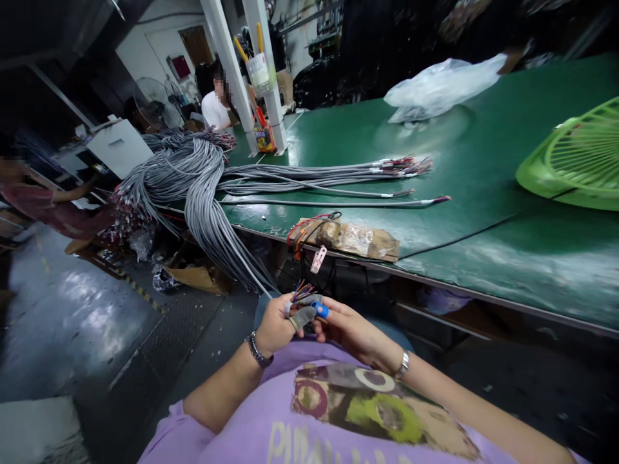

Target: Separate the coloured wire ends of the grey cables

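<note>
**Purple shirt, hands pinching a cable end**

Purple shirt [338, 412] lowest in frame. Above it, left hand [273, 325] and right hand [348, 328] are together, both pinched on cable end [300, 295], coloured cores fanned. Likely light, limp, with delicate cores; grip the sheath below the fan. Beyond: cable bundle [193, 174] on green table [483, 161].

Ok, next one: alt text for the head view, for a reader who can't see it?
A person's left hand and right hand pinch coloured wire ends over their lap, some fingertips in rubber cots. Beyond, a green table carries a grey cable bundle, a plastic bag and a green fan grille.
</note>
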`<state>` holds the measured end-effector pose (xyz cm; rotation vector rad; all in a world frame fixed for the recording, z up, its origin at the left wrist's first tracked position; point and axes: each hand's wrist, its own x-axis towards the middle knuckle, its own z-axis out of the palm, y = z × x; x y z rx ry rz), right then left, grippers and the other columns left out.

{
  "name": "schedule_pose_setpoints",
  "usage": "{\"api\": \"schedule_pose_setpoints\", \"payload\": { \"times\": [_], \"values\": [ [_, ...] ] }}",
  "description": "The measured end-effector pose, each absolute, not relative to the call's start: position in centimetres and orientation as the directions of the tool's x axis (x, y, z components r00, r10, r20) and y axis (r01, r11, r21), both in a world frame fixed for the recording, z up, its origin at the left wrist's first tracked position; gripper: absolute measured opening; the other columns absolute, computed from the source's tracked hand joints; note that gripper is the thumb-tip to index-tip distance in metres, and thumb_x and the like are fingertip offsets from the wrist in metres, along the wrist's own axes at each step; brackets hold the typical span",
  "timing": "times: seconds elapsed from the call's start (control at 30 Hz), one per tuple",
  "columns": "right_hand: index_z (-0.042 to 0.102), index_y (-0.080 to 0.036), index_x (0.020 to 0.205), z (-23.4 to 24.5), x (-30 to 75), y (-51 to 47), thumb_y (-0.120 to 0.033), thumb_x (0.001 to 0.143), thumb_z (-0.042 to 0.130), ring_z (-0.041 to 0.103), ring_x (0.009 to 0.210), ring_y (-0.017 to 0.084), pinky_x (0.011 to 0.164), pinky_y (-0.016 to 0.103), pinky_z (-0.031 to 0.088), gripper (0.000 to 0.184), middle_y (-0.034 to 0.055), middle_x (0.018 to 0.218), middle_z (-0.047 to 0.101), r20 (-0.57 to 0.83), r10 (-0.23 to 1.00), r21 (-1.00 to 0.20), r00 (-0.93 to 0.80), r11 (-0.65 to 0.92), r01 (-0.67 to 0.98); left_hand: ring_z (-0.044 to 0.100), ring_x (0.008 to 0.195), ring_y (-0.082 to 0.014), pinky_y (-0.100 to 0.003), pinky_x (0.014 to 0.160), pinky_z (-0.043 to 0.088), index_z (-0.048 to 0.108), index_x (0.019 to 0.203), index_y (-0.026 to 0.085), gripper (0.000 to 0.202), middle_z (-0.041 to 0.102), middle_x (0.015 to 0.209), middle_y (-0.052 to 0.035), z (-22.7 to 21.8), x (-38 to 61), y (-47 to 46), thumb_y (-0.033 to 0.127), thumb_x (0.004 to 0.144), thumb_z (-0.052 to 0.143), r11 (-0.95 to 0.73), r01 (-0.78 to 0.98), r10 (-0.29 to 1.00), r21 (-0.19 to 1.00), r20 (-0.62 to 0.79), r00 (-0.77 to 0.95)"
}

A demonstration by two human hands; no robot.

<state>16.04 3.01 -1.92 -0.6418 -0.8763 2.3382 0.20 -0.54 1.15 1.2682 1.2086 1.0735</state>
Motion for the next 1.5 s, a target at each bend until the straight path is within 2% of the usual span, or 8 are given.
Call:
{"api": "schedule_pose_setpoints", "payload": {
  "times": [0.23,0.4,0.67,0.9,1.03,1.17,1.33,1.5],
  "values": [
    [0.060,-0.022,0.112,-1.1,16.1,2.7,-0.034,0.082,0.061,0.059,0.081,0.015,0.072,0.028,0.046,0.033,0.0059,0.100,0.062,-0.098,0.583,-0.729,-0.806,-0.593,-0.341,0.049,0.039,-0.0069,-0.017,0.039,0.041,0.067,0.080,0.012,0.036,0.058,0.053,0.0013,1.9,0.1,-0.8,0.044,0.065,0.074,0.032,0.116,0.994,0.993,-0.044,0.096],
    [0.056,-0.021,0.114,-0.7,16.2,2.5,-0.039,0.085,0.054,0.058,0.082,0.016,0.074,0.031,0.045,0.033,0.0049,0.092,0.063,-0.016,0.556,-0.791,-0.831,-0.516,-0.330,0.052,0.038,-0.0081,-0.019,0.040,0.042,0.068,0.079,0.012,0.034,0.061,0.053,0.0008,1.8,0.2,-0.9,0.042,0.065,0.075,0.075,0.055,0.992,0.996,-0.080,0.096],
    [0.058,-0.018,0.106,-0.9,16.0,2.6,-0.042,0.089,0.045,0.055,0.077,0.015,0.069,0.030,0.046,0.032,0.0041,0.086,0.061,0.033,0.657,-0.969,-0.754,-0.164,-0.185,0.052,0.036,-0.0064,-0.016,0.039,0.039,0.067,0.077,0.010,0.032,0.061,0.051,-0.0002,1.2,0.1,-0.3,0.042,0.071,0.070,0.129,-0.091,0.988,0.987,-0.120,0.102],
    [0.056,-0.021,0.117,-0.6,16.6,3.1,-0.036,0.086,0.050,0.053,0.095,0.020,0.089,0.036,0.042,0.035,0.0084,0.103,0.059,0.343,0.723,-0.907,-0.599,0.420,-0.012,0.047,0.030,-0.0050,-0.015,0.030,0.029,0.062,0.069,0.011,0.035,0.058,0.051,0.0016,2.4,0.7,-0.6,0.045,0.069,0.070,0.206,0.010,0.977,0.978,-0.207,0.056],
    [0.056,-0.020,0.117,-0.6,16.3,2.9,-0.042,0.087,0.048,0.056,0.082,0.017,0.078,0.034,0.046,0.037,0.0053,0.087,0.061,0.136,0.743,-0.985,-0.655,0.032,-0.168,0.048,0.033,-0.0054,-0.016,0.034,0.034,0.063,0.075,0.011,0.031,0.060,0.053,0.0012,2.9,1.4,-0.6,0.042,0.071,0.069,0.145,0.013,0.989,0.989,-0.145,0.026],
    [0.056,-0.020,0.115,-0.8,15.7,2.6,-0.049,0.085,0.049,0.058,0.079,0.016,0.072,0.031,0.047,0.042,0.0065,0.092,0.064,-0.073,0.721,-0.861,-0.689,-0.394,-0.321,0.058,0.050,-0.0088,-0.019,0.046,0.047,0.059,0.093,0.015,0.027,0.066,0.075,-0.0023,2.4,2.2,-1.2,0.031,0.073,0.068,-0.096,0.074,0.974,0.993,0.109,-0.199],
    [0.060,-0.020,0.111,-1.0,15.3,2.4,-0.054,0.084,0.048,0.059,0.078,0.015,0.069,0.028,0.048,0.045,0.0077,0.100,0.066,-0.207,0.679,-0.742,-0.705,-0.578,-0.339,0.066,0.080,-0.0160,-0.027,0.070,0.054,0.056,0.108,0.018,0.035,0.068,0.096,-0.0068,0.3,2.2,-1.9,0.014,0.075,0.064,-0.333,0.246,0.920,0.910,0.371,-0.128],
    [0.059,-0.020,0.112,-2.2,14.6,2.2,-0.052,0.089,0.039,0.061,0.085,0.017,0.075,0.032,0.050,0.044,0.0076,0.100,0.066,-0.199,0.574,-0.661,-0.794,-0.677,-0.324,0.066,0.079,-0.0149,-0.027,0.076,0.054,0.047,0.123,0.019,0.053,0.068,0.098,-0.0070,-0.9,1.9,-1.6,0.006,0.073,0.060,-0.426,0.308,0.887,0.851,0.460,-0.045]
  ]
}}
